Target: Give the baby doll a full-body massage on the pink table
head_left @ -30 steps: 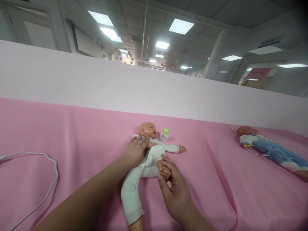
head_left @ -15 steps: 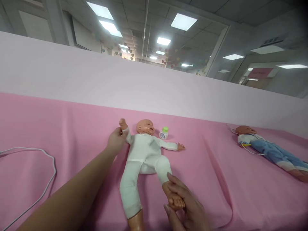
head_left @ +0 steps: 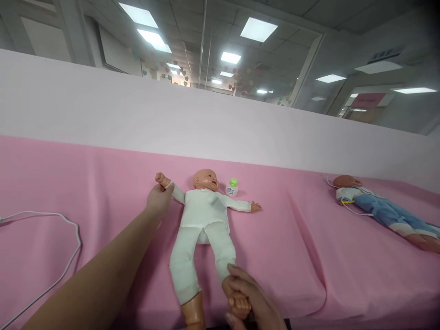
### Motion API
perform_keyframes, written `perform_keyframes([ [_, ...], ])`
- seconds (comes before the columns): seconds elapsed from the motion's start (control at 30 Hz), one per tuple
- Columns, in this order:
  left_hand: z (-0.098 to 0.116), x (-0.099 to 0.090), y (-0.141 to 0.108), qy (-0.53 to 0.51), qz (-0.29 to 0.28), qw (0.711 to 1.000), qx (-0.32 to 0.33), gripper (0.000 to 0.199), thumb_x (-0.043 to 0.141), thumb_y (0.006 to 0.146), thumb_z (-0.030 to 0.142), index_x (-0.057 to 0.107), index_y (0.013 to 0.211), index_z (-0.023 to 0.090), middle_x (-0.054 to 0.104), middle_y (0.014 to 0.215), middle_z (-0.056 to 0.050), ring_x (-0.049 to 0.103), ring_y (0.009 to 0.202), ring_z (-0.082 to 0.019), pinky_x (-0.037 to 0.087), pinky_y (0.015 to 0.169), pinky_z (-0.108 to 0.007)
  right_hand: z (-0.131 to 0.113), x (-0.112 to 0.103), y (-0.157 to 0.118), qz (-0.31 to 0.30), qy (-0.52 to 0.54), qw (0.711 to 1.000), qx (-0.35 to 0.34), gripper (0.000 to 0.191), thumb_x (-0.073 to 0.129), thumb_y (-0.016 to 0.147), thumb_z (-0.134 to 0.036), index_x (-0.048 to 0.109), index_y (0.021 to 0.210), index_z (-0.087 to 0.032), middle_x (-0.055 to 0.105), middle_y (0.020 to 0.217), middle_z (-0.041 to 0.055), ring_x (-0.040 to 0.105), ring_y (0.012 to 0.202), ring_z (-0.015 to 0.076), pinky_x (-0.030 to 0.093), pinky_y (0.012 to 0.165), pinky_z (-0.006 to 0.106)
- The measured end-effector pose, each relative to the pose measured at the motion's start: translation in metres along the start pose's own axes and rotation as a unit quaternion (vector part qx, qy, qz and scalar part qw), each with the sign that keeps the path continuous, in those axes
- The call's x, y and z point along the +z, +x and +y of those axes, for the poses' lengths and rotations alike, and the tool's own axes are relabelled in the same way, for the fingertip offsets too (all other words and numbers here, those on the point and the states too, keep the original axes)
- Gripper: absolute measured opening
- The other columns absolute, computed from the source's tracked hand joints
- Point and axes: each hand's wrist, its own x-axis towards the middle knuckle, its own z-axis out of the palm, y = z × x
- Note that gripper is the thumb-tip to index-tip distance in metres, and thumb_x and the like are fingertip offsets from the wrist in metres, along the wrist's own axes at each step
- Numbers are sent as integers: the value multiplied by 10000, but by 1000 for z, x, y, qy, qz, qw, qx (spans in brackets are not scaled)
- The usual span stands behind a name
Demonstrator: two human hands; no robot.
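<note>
A baby doll (head_left: 205, 210) with a white cloth body lies on its back on the pink sheet (head_left: 282, 256), head towards the wall. My left hand (head_left: 160, 198) is closed round the doll's wrist at the left, with the small fist (head_left: 162, 178) showing above my fingers. At the lower right, my right hand (head_left: 252, 293) is wrapped round the doll's foot (head_left: 239, 303) and ankle, fingers on top. The doll's other arm (head_left: 244, 206) stretches out to the right. Beside the head stands a small clear bottle with a green cap (head_left: 232, 187).
Another doll (head_left: 388, 208) in blue and white clothes lies at the far right, with a thin tube and a yellow piece near its arm. A white cable (head_left: 77, 238) curves over the sheet at the left. Behind runs a low white wall (head_left: 172, 119) topped by glass.
My left hand has drawn the doll's arm outward to the left. My right hand has moved the held leg down and left, so that it lies straighter.
</note>
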Motion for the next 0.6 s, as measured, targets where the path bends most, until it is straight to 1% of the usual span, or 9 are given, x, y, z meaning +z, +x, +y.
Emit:
perform_keyframes([
  [0.07, 5, 5, -11, 100, -13, 990, 99, 299, 592, 933, 466, 652, 1064, 204, 753, 1022, -85, 728, 941, -298, 562, 776, -377, 0, -5, 15, 17, 3, 1000, -15, 439, 662, 891, -183, 603, 1320, -258, 669, 1389, 121, 671, 1266, 274, 584, 1032, 353],
  [0.13, 10, 14, -24, 182, -35, 961, 206, 274, 580, 933, 426, 654, 1098, 220, 754, 1083, -86, 705, 1004, -304, 542, 846, -400, -1, -11, 34, 25, -4, 999, -27, 452, 661, 899, -196, 580, 1340, -252, 647, 1415, 130, 651, 1293, 278, 587, 1033, 372],
  [0.23, 14, 29, -41, 281, -87, 884, 364, 293, 620, 903, 327, 679, 1170, 224, 731, 1231, -101, 629, 1186, -324, 473, 1023, -451, -4, -15, 65, 33, -13, 999, -21, 412, 645, 929, -225, 585, 1337, -246, 640, 1420, 129, 631, 1318, 278, 593, 1029, 391],
  [0.3, 14, 37, -47, 322, -125, 834, 429, 318, 622, 904, 286, 692, 1208, 221, 717, 1289, -95, 591, 1250, -324, 434, 1083, -469, -4, -14, 86, 25, -14, 1000, -11, 365, 630, 938, -231, 606, 1302, -243, 633, 1425, 130, 623, 1325, 280, 605, 1005, 399],
  [0.37, 14, 42, -48, 350, -159, 801, 459, 322, 600, 922, 261, 699, 1225, 222, 714, 1316, -80, 585, 1271, -321, 422, 1099, -483, -3, -9, 103, 1, -14, 1000, -2, 346, 629, 929, -222, 619, 1273, -247, 629, 1430, 125, 614, 1333, 282, 607, 996, 411],
  [0.4, 13, 43, -47, 361, -172, 789, 467, 327, 583, 931, 248, 700, 1235, 223, 714, 1328, -73, 583, 1282, -319, 416, 1105, -488, -1, -6, 109, -12, -14, 1000, 4, 341, 629, 922, -214, 623, 1261, -248, 627, 1435, 120, 606, 1342, 284, 600, 1009, 425],
  [0.47, 12, 43, -45, 369, -189, 776, 475, 359, 548, 941, 214, 688, 1272, 219, 701, 1364, -66, 572, 1318, -310, 398, 1131, -487, 4, 2, 119, -25, -14, 1000, 11, 335, 628, 912, -201, 629, 1244, -247, 621, 1448, 114, 592, 1358, 287, 572, 1051, 458],
  [0.53, 12, 42, -43, 366, -203, 775, 473, 379, 520, 944, 187, 684, 1285, 210, 690, 1385, -72, 573, 1331, -292, 392, 1145, -464, 8, 10, 124, -34, -16, 999, 5, 332, 630, 908, -196, 636, 1238, -241, 620, 1454, 116, 584, 1367, 291, 544, 1088, 481],
  [0.6, 12, 39, -43, 356, -212, 791, 451, 386, 519, 940, 189, 687, 1286, 213, 687, 1390, -79, 590, 1317, -287, 411, 1130, -444, 10, 15, 124, -38, -15, 999, -4, 339, 629, 914, -202, 634, 1251, -236, 622, 1453, 119, 586, 1366, 289, 551, 1080, 474],
])
